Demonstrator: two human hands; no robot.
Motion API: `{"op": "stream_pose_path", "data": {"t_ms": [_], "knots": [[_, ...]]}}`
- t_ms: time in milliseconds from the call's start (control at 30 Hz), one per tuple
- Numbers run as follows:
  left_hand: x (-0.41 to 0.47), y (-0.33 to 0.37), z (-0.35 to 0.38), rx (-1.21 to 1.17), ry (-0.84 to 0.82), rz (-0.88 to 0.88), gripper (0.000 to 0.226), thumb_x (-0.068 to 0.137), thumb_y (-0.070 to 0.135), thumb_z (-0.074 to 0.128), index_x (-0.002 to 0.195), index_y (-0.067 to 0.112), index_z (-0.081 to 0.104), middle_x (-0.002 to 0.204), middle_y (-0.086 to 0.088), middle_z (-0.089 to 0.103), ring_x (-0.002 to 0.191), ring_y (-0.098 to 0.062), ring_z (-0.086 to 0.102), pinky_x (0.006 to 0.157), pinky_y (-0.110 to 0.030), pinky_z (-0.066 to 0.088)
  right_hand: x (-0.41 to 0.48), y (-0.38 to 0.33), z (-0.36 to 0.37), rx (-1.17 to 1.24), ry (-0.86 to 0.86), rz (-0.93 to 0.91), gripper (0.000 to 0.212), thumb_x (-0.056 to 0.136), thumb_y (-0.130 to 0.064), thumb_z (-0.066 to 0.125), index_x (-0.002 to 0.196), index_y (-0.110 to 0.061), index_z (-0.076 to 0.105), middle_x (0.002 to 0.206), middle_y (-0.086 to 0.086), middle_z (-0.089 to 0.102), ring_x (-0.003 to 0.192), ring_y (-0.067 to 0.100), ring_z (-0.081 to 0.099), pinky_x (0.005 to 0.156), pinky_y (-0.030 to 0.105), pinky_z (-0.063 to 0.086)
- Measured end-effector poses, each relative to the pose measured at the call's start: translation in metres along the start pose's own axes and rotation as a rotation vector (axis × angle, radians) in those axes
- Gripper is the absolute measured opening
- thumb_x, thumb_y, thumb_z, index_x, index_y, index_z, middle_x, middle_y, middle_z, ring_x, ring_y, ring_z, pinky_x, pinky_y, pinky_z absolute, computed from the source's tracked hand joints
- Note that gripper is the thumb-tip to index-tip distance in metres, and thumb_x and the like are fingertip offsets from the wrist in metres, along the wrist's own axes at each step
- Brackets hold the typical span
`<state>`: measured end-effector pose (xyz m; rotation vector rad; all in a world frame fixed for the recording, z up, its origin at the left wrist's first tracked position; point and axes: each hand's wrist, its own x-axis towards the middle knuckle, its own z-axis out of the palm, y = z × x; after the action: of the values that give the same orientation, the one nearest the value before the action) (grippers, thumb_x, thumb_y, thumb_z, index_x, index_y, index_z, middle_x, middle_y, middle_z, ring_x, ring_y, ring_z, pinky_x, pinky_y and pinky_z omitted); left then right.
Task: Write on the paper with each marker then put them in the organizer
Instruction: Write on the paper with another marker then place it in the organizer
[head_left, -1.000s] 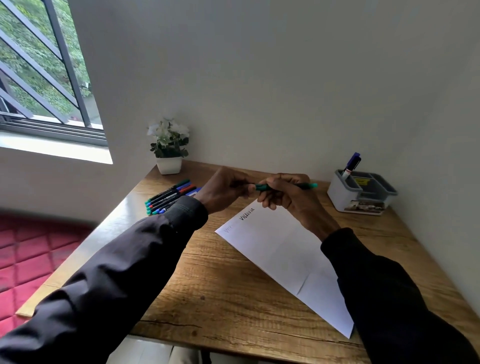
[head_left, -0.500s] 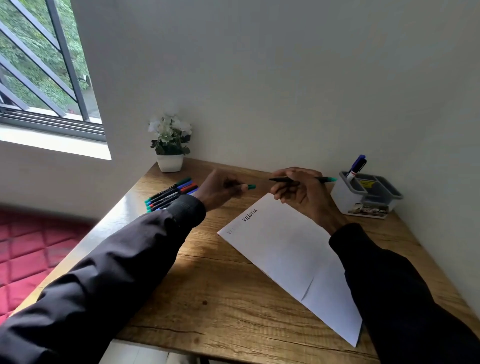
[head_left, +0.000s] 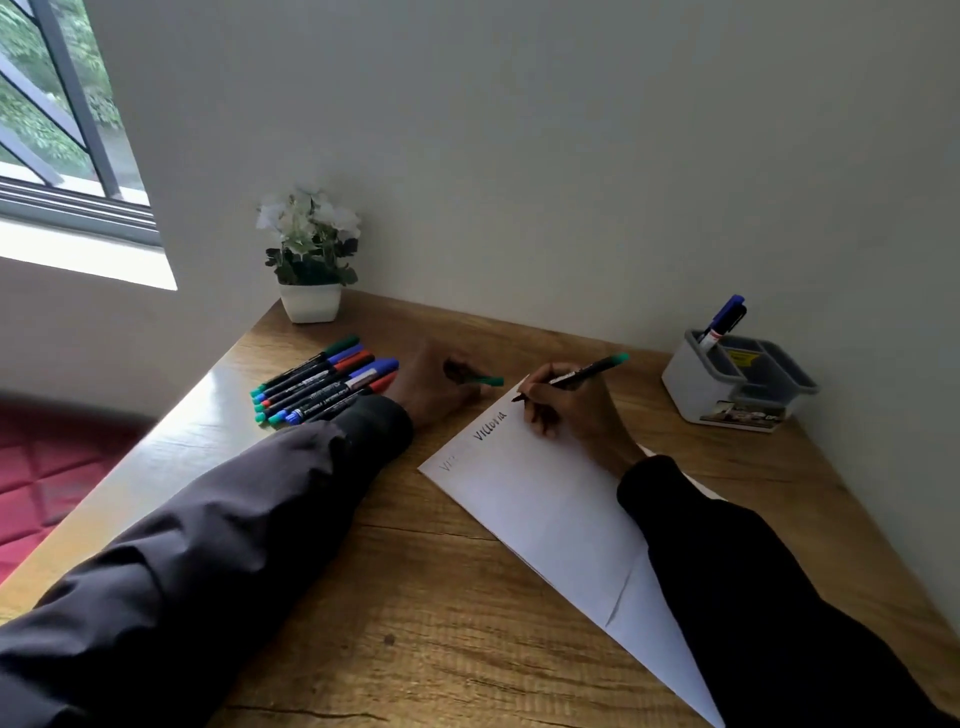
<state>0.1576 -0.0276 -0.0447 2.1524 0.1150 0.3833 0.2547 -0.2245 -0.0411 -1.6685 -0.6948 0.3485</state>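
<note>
My right hand (head_left: 566, 408) grips an uncapped green marker (head_left: 584, 373), its tip resting near the top corner of the white paper (head_left: 550, 514). A handwritten word and a fainter one sit along the paper's upper edge. My left hand (head_left: 434, 384) rests on the desk left of the paper and holds the green cap (head_left: 485, 381). Several markers (head_left: 322, 382) lie in a bunch further left. The grey-and-white organizer (head_left: 732, 384) stands at the back right with one blue marker (head_left: 722, 318) upright in it.
A small white pot of white flowers (head_left: 310, 260) stands at the back left corner of the wooden desk (head_left: 415, 597). The wall runs close behind and to the right. A window is at the upper left, red padded flooring below it.
The hands pulled apart, taking the cap off the green marker. My left hand dropped to the desk with the cap, and my right hand brought the marker tip down to the paper.
</note>
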Motion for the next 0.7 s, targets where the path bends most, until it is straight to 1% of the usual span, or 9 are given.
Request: {"op": "stream_pose_path", "data": {"t_ms": [100,167,267,333,400,467,600,633,700], "knots": [[0.0011,-0.0016,0.0010,-0.012,0.004,0.025,0.010,0.084,0.019,0.078,0.091,0.022,0.072,0.095,0.006,0.073,0.087,-0.006,0.070,0.075,-0.020,0.058,-0.0001,0.0020,0.0003,0.001,-0.014,-0.003,0.017,0.093,0.007,0.064,0.078,-0.001,0.067,0.064,0.020,0.066,0.043,0.025,0.055,0.040,0.026,0.043],[0.0001,0.0000,0.0010,-0.009,0.005,0.032,0.014,0.083,0.020,0.078,0.085,0.030,0.070,0.089,0.010,0.072,0.083,-0.002,0.069,0.071,-0.016,0.057,0.0007,0.0040,-0.0004,-0.009,-0.018,-0.009,0.018,0.094,0.006,0.064,0.078,-0.003,0.067,0.064,0.019,0.066,0.043,0.024,0.055,0.040,0.026,0.043],[-0.0008,0.0016,0.0016,0.003,0.002,0.057,0.025,0.082,0.020,0.079,0.079,0.039,0.064,0.083,0.017,0.068,0.078,0.007,0.066,0.062,-0.009,0.051,0.0019,0.0071,0.0005,-0.018,-0.026,-0.006,0.011,0.091,0.000,0.067,0.082,-0.005,0.066,0.064,0.019,0.067,0.044,0.024,0.055,0.041,0.026,0.043],[0.0002,-0.0013,0.0028,0.008,0.004,0.052,0.024,0.082,0.023,0.080,0.079,0.041,0.064,0.083,0.017,0.067,0.076,0.004,0.066,0.060,-0.009,0.050,0.0027,0.0087,0.0016,-0.032,-0.032,-0.008,0.007,0.087,-0.006,0.068,0.081,-0.007,0.065,0.064,0.017,0.068,0.044,0.023,0.056,0.041,0.026,0.043],[-0.0003,-0.0013,0.0035,0.010,0.002,0.047,0.022,0.082,0.024,0.080,0.082,0.040,0.066,0.085,0.017,0.068,0.078,0.001,0.067,0.061,-0.011,0.051,0.0026,0.0093,0.0015,-0.058,-0.031,-0.011,0.009,0.088,-0.006,0.068,0.080,-0.008,0.064,0.064,0.017,0.068,0.044,0.021,0.056,0.041,0.026,0.043],[-0.0005,-0.0007,0.0045,0.018,0.003,0.051,0.019,0.081,0.024,0.080,0.084,0.038,0.067,0.088,0.016,0.069,0.080,-0.002,0.068,0.062,-0.012,0.052,0.0023,0.0098,0.0006,-0.088,-0.023,-0.008,0.014,0.091,0.000,0.068,0.079,-0.006,0.064,0.065,0.018,0.069,0.044,0.021,0.057,0.041,0.026,0.044],[-0.0016,0.0021,0.0053,0.027,0.008,0.038,0.027,0.082,0.021,0.078,0.078,0.041,0.061,0.083,0.019,0.063,0.077,-0.002,0.065,0.058,-0.009,0.050,0.0007,0.0091,0.0005,-0.135,0.005,-0.007,0.016,0.092,0.004,0.068,0.079,-0.004,0.064,0.065,0.017,0.070,0.044,0.018,0.058,0.041,0.025,0.044],[-0.0014,0.0022,0.0052,0.032,0.005,0.038,0.026,0.082,0.021,0.078,0.078,0.040,0.061,0.083,0.018,0.064,0.077,-0.002,0.065,0.058,-0.009,0.050,0.0003,0.0088,0.0006,-0.141,0.009,-0.010,0.014,0.092,0.003,0.069,0.080,-0.003,0.064,0.065,0.017,0.070,0.044,0.018,0.058,0.041,0.025,0.045],[-0.0008,0.0019,0.0051,0.030,-0.003,0.034,0.016,0.082,0.020,0.078,0.085,0.032,0.069,0.083,0.019,0.064,0.076,0.000,0.065,0.059,-0.008,0.050,-0.0011,0.0077,0.0006,-0.155,0.018,-0.018,0.012,0.092,0.002,0.070,0.083,0.005,0.064,0.067,0.019,0.070,0.046,0.019,0.059,0.041,0.025,0.045]]}}
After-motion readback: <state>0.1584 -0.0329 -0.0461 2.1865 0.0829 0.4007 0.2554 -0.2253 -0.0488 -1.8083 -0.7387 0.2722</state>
